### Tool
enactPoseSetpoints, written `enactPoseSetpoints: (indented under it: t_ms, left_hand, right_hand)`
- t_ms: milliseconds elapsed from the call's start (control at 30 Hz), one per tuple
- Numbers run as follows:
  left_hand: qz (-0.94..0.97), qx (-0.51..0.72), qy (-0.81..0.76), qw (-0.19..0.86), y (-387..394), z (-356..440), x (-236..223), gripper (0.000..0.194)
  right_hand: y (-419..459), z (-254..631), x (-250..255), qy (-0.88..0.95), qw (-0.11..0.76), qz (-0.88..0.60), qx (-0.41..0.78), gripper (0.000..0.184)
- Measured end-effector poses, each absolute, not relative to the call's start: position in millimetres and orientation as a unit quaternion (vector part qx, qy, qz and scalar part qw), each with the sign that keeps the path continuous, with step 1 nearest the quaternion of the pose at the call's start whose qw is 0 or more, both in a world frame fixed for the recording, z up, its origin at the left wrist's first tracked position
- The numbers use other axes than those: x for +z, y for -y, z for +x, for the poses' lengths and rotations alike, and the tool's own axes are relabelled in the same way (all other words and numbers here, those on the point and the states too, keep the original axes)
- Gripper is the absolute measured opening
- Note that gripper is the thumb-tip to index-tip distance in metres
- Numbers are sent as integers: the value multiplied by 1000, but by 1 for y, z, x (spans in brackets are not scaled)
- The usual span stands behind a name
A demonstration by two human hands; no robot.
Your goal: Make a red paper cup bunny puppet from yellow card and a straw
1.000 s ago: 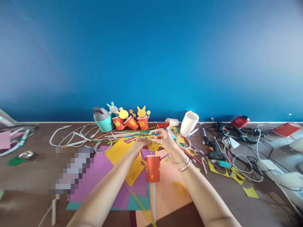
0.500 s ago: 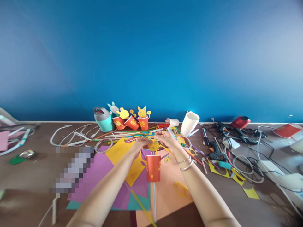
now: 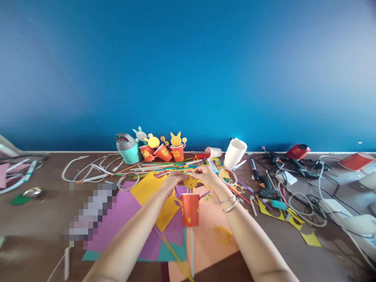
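Observation:
A round yellow paper face [image 3: 190, 183] with drawn features stands above a red paper cup [image 3: 190, 210], joined to it by a purple stem. A pale straw [image 3: 192, 250] runs down from the cup's underside. My left hand [image 3: 174, 181] pinches the left edge of the face. My right hand [image 3: 205, 175] is closed at its upper right, fingertips by a small yellow piece at the top; the exact contact is too small to make out. Small yellow paper rings [image 3: 207, 197] lie to the right of the cup.
Purple paper [image 3: 126, 211], yellow paper [image 3: 158, 196] and peach paper [image 3: 211, 243] lie underneath. Behind stand finished-looking cup figures [image 3: 177, 152], a teal container [image 3: 129, 150] and a white cup [image 3: 235, 153]. Tape rolls [image 3: 128, 181], a glue gun [image 3: 268, 188] and cables [image 3: 305, 203] surround the work.
My right hand has come slightly down and left, closer to the top of the yellow face. My left hand and the red cup have barely moved.

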State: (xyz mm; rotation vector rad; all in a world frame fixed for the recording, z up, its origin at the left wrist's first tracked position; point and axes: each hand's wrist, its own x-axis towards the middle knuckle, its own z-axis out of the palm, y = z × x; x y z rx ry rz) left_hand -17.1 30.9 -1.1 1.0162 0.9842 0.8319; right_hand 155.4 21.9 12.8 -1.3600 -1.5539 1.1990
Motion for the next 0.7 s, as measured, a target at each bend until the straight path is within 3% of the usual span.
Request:
enactPoseSetpoints:
  t_ms: [700]
  left_hand:
    - [456,386,-440,670,-33,-17,-5,27]
  right_hand:
    - [-26,159,12,594,371,-541,465,38]
